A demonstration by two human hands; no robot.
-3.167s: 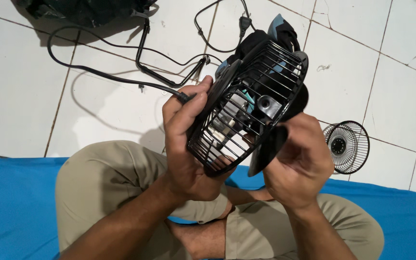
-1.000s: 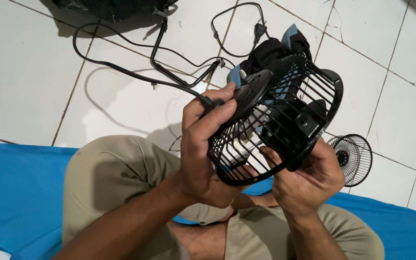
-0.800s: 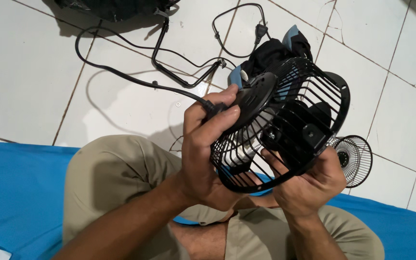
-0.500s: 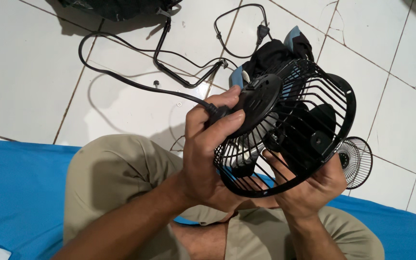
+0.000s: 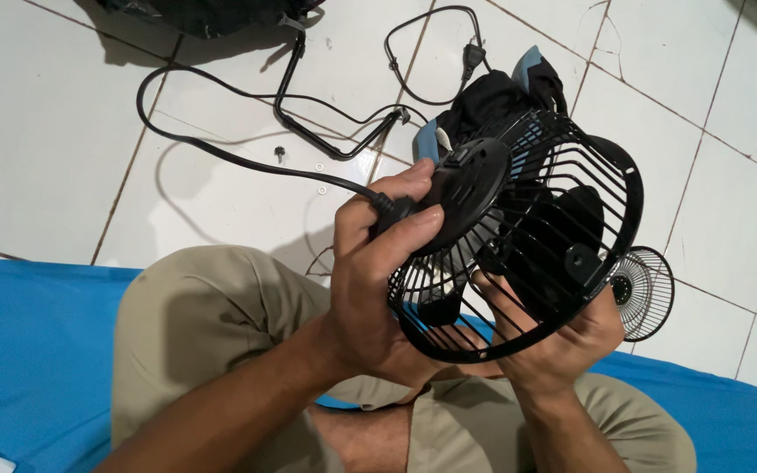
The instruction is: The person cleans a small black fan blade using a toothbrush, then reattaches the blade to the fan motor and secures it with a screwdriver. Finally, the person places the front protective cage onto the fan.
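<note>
I hold a small black desk fan (image 5: 519,236) over my lap, its wire rear cage open toward me and the black blades visible inside. My left hand (image 5: 370,280) grips the round motor housing at the back, thumb beside the spot where the black power cord (image 5: 221,149) enters. My right hand (image 5: 562,342) cups the cage's lower rim from below, with fingers reaching in toward the blade hub. The detached front grille (image 5: 643,292) lies on the white tile floor just right of the fan.
A bent black wire stand (image 5: 308,131) and the cord's plug (image 5: 473,54) lie on the tiles ahead. A black and blue cloth bundle (image 5: 505,88) sits behind the fan. A dark bag (image 5: 212,13) is at the top edge. A blue mat (image 5: 28,350) lies under my crossed legs. A small screw (image 5: 280,155) rests on the tile.
Over three seconds the fan tilted so its open face turned more toward me. My right hand moved from the loose blade to under the rim. In the last half second little moved.
</note>
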